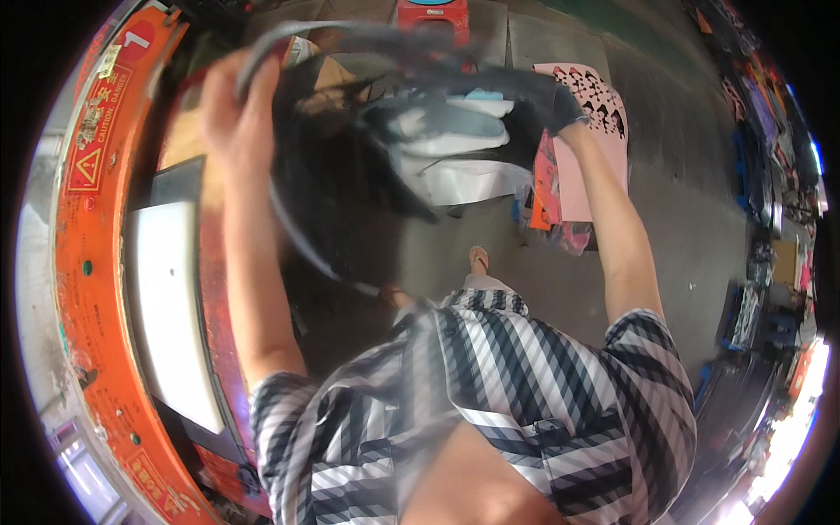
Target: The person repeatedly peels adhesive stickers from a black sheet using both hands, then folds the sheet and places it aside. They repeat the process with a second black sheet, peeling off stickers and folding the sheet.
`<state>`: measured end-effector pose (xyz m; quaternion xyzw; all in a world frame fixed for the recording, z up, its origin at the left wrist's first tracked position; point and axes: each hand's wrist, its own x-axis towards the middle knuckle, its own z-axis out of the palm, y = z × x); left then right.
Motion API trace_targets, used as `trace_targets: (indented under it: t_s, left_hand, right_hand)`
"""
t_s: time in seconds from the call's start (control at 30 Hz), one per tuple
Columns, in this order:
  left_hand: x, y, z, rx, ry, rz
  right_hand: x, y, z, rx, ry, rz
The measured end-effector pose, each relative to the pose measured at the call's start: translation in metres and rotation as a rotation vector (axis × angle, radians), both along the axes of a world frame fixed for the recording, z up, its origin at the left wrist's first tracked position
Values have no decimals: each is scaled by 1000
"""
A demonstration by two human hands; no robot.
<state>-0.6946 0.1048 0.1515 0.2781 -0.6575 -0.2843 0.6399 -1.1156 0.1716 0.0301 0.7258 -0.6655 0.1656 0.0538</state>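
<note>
My left hand (234, 114) is raised at the left, its fingers closed on the edge of a floppy black sheet (341, 166) with a greyish rim. The sheet hangs in a curve below that hand, blurred by motion, and dark material runs across toward the right. At that far end is my right hand (565, 118), its fingers hidden in the dark material. Pale cut pieces (464, 131) lie beneath and beyond the sheet, partly covered by it. Beside my right wrist lies a pink sheet (591, 157) with black and red printed figures.
An orange machine frame (92, 262) with warning labels runs down the left, with a white panel (175, 297) beside it. A red stool (435, 22) stands at the far side. Orange and red scraps (544, 188) lie near the pink sheet. Crowded racks (779, 219) line the right.
</note>
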Motion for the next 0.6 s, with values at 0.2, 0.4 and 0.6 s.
trace_targets:
  t_s: [0.2,0.4,0.6]
  left_hand:
    - [-100,-54,49,138,309,-161]
    - [-147,-103,44,179,150,-110]
    - [-201,-133,29,201,2,-222]
  right_hand:
    - [-93,-14,169,-328,-136,-28]
    - [-89,6,304,-303,-51,-127]
    - [-97,34,347,-251,20,-376]
